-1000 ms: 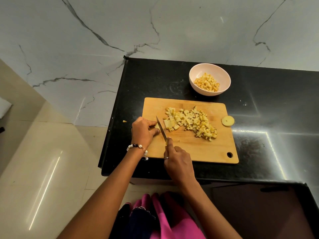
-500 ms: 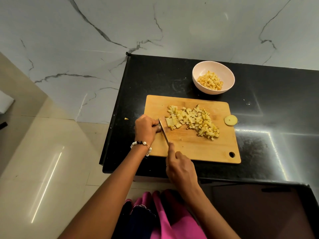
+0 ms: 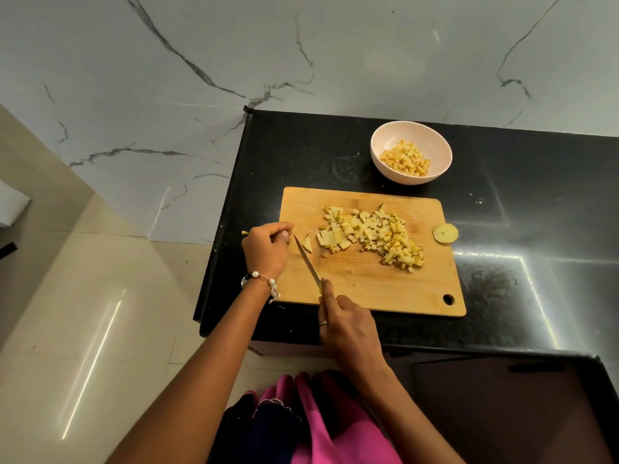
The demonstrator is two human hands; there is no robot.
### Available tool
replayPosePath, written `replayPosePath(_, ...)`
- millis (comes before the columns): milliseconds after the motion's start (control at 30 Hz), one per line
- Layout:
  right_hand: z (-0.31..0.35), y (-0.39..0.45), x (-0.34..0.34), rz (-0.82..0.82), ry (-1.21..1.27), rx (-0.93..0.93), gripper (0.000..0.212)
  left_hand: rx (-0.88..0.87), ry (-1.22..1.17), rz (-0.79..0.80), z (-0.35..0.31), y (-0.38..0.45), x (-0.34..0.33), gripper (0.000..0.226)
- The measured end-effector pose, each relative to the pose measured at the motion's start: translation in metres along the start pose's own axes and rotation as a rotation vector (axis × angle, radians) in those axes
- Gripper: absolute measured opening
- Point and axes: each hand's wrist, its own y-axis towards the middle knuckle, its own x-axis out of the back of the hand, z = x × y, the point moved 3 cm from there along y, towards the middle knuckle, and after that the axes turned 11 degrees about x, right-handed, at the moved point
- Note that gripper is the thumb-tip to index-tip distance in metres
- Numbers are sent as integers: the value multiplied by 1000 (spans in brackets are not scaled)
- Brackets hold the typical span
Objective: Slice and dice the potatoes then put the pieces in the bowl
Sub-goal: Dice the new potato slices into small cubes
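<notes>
Diced potato pieces point(image 3: 375, 234) heaped mid cutting board point(image 3: 368, 283); more in the bowl point(image 3: 395, 137) beyond. Knife point(image 3: 306, 259) gripped by right hand point(image 3: 348, 329), blade left of the heap. Left hand point(image 3: 266, 246) curled at the board's left edge, contents unclear.

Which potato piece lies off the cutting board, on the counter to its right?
The round potato slice, lying flat on the black counter beside the cutting board; unlike the diced pieces, it is uncut.

Black counter point(image 3: 536, 229) bears board point(image 3: 368, 283), bowl point(image 3: 392, 142), slice point(image 3: 445, 233)
</notes>
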Motion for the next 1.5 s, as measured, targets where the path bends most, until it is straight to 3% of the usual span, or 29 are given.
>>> replayPosePath(133,0,4,-5,41,-142,-28,68,8,3,22,0,0,-5,23)
replayPosePath(567,-42,0,7,-8,-225,-116,72,-78,301,45,1,-4,-25,40)
replayPosePath(767,-66,-8,18,-51,-224,-88,64,-46,350,20,-4,-5,-30,38)
replayPosePath(900,-84,-9,32,-137,-250,-44,40,-66,335,6,-10,-8,-31,32)
replayPosePath(967,-95,-10,43,-187,-268,-38,41,-93,292,2,-15,-12,-33,28)
replayPosePath(1033,-109,-14,53,-217,-300,-12,41,-185,254,2,-23,-20,-38,26)
replayPosePath(1133,-127,-19,66,-233,-340,-13,40,-505,244,22,-43,-35,-51,29)
replayPosePath(1267,-141,-22,77,-250,-302,-16,49,-904,478,118,-61,-47,-80,43)
replayPosePath(1333,-148,-25,81,-277,-293,-14,49,-934,591,46,-62,-45,-86,44)
replayPosePath(1500,-175,-41,84,-326,-82,-189,39,-790,529,-152,-69,-39,-95,34)
